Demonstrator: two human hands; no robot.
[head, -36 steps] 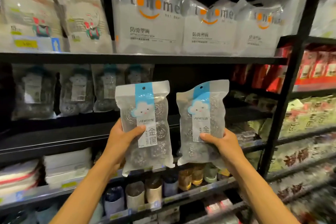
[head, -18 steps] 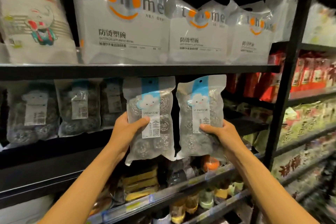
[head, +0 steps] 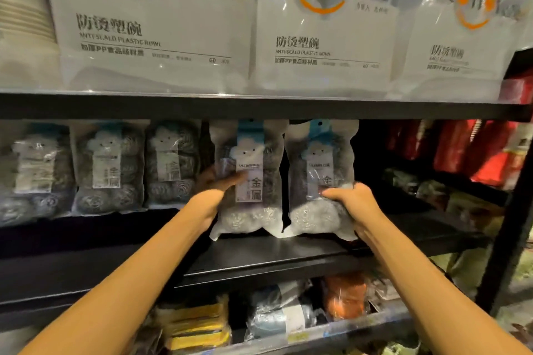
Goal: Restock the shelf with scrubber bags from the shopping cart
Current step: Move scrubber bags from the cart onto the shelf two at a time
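I hold two clear bags of steel scrubbers with blue cloud labels, both upright inside the dark middle shelf (head: 259,256). My left hand (head: 215,190) grips the left scrubber bag (head: 249,179) by its left edge, thumb across the label. My right hand (head: 353,204) grips the right scrubber bag (head: 320,181) at its lower right corner. The bottoms of both bags are at the shelf board, and the two bags touch side by side. Three more scrubber bags (head: 106,167) stand in a row to the left. The shopping cart is out of view.
Large white bags of plastic bowls (head: 161,26) fill the shelf above. Red packets (head: 461,150) sit further right behind a black upright post (head: 507,242). Below are yellow sponges (head: 199,323) and wrapped goods. The shelf space right of my bags is dark.
Both hands have pushed the two bags forward and up into the middle shelf, from in front of it to standing beside the row of bags there. The camera has moved closer.
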